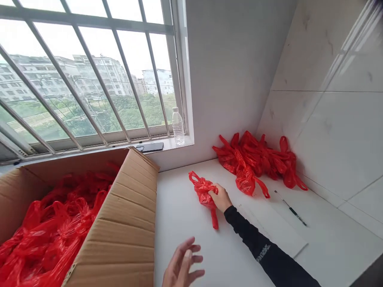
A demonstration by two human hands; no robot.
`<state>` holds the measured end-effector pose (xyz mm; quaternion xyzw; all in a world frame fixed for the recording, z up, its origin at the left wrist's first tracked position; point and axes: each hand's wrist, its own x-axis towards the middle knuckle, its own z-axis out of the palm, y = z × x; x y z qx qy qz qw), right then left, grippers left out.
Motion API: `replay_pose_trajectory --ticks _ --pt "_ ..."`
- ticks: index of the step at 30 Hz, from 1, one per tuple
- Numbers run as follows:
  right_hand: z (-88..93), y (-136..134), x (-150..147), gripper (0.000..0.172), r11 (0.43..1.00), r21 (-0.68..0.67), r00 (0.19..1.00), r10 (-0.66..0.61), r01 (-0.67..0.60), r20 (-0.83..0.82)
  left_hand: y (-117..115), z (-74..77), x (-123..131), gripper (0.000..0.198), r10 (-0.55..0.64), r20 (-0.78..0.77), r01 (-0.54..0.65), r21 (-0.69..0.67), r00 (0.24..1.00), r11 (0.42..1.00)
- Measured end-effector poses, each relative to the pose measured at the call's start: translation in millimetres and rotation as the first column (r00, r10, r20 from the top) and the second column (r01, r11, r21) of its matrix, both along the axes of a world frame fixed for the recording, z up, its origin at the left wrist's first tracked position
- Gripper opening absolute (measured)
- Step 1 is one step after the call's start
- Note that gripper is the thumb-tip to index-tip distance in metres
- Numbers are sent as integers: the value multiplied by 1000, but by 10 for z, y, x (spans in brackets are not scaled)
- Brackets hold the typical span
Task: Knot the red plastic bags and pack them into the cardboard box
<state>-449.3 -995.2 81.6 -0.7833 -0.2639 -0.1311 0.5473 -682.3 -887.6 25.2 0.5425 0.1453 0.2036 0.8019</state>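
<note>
My right hand (222,198), in a black sleeve, pinches the upper part of a red plastic bag (204,196) over the white tabletop (176,215). One handle loop of this bag sticks out to the upper left, and the other end hangs toward the front. Lower down, close to the front of the view, my left hand (184,265) has its fingers spread and holds nothing. A pile of red plastic bags (251,159) lies behind and to the right of my right hand, against the wall corner.
On the left stands an open cardboard box (125,223) with many red bags (60,223) inside. A pen (291,208) and a white sheet (275,227) lie at right. The windowsill bears a phone (150,147) and a clear bottle (178,126) below barred glass.
</note>
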Motion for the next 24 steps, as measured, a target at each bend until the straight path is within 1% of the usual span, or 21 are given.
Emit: replay_pose_trajectory --ticks 1,2,3,4,5,6,7,8,9,10,11,12,13,15,16,19,22,24 --pt "-20 -19 -115 18 997 38 998 65 -64 -6 -24 3 179 51 -11 -12 10 -48 1000 999" --pt "-41 -40 -234 20 989 70 991 133 -132 -11 -34 20 364 52 26 -30 -30 -165 999 986" --pt "-63 -63 -349 23 975 92 979 203 -201 -14 -32 45 546 50 47 -11 -48 -272 999 961" --pt "-86 -88 -450 26 954 99 958 285 -282 -21 -20 72 715 48 26 48 -7 -358 999 934" --pt "-110 -113 -529 29 925 91 927 373 -368 -34 -1 95 863 47 16 134 40 -404 991 914" --pt "-133 -136 -579 31 891 79 890 452 -448 -51 21 106 986 47 30 212 64 -422 977 904" --pt "-156 -156 -598 34 862 80 860 506 -501 -69 44 102 1080 45 54 268 67 -424 962 903" --pt "-179 -171 -589 37 853 98 850 520 -513 -80 66 82 1147 44 88 301 49 -420 949 906" --pt "-204 -180 -557 40 866 127 865 495 -484 -79 83 49 1189 44 120 313 22 -415 942 909" --pt "-229 -184 -511 43 893 159 897 436 -422 -66 95 5 1210 45 136 315 4 -406 939 914" --pt "-255 -185 -462 45 918 181 929 367 -354 -47 101 -42 1217 47 130 318 4 -387 939 922" --pt "-281 -184 -418 46 932 178 945 326 -316 -28 101 -88 1216 47 102 326 23 -359 940 933" --pt "-307 -183 -385 46 938 149 948 319 -314 -10 96 -127 1213 46 64 339 52 -323 939 945" --pt "-351 -187 -358 42 925 83 928 372 -371 2 74 -179 1215 44 -15 359 111 -248 933 962" --pt "-365 -194 -359 37 916 80 919 394 -392 -4 60 -192 1224 44 -43 362 131 -222 931 966" --pt "-377 -242 -381 33 914 155 923 383 -375 -30 11 -209 1271 43 -77 367 142 -153 927 978" --pt "-359 -317 -389 36 910 212 924 376 -357 -60 -39 -217 1296 39 -97 385 135 -72 918 988" --pt "-337 -360 -396 40 898 232 913 401 -374 -81 -72 -218 1284 37 -129 385 149 -22 914 989"
